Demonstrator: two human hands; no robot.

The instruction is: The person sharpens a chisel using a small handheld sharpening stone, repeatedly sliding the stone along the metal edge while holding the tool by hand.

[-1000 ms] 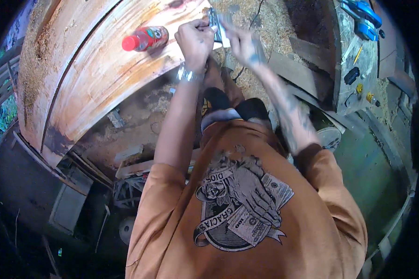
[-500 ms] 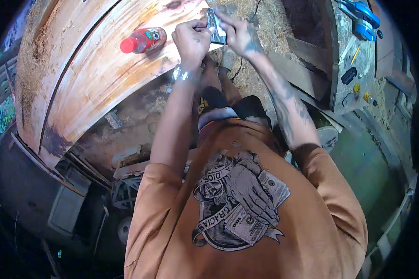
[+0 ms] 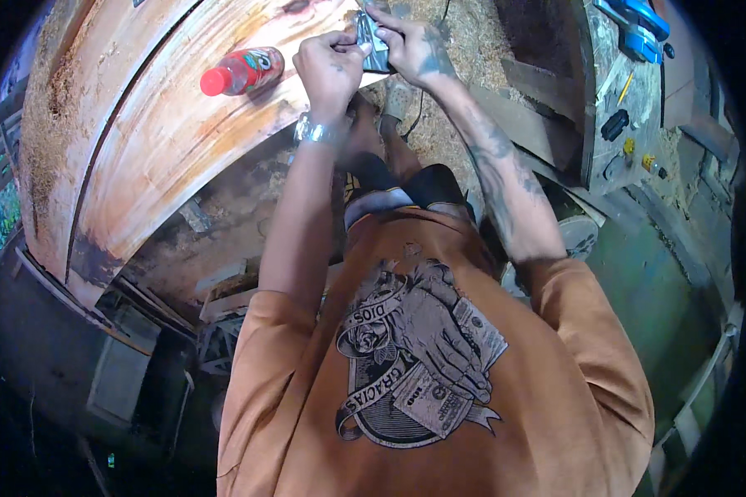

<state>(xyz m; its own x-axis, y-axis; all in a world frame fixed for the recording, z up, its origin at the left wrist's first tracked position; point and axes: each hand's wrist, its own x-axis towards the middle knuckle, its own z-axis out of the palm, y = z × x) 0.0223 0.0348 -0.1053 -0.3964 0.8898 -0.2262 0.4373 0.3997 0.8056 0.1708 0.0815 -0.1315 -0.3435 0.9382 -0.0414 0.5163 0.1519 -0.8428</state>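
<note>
The right hand (image 3: 413, 53) has moved in — so now it and the left hand (image 3: 330, 73) pinch the dark flat thing (image 3: 377, 60) in their fingers, by the edge of the wood slab (image 3: 162, 153).

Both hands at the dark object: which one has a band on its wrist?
The left hand: a silvery band circles its wrist. The right hand, at the same dark object, wears none; its forearm is tattooed.

Rust-orange short-sleeved T-shirt (image 3: 547, 389) with a grey-and-black print (image 3: 423, 356) of rose and banknotes; silvery wristwatch (image 3: 313, 128); dark forearm tattoos (image 3: 491, 149); black shorts (image 3: 436, 185).
</note>
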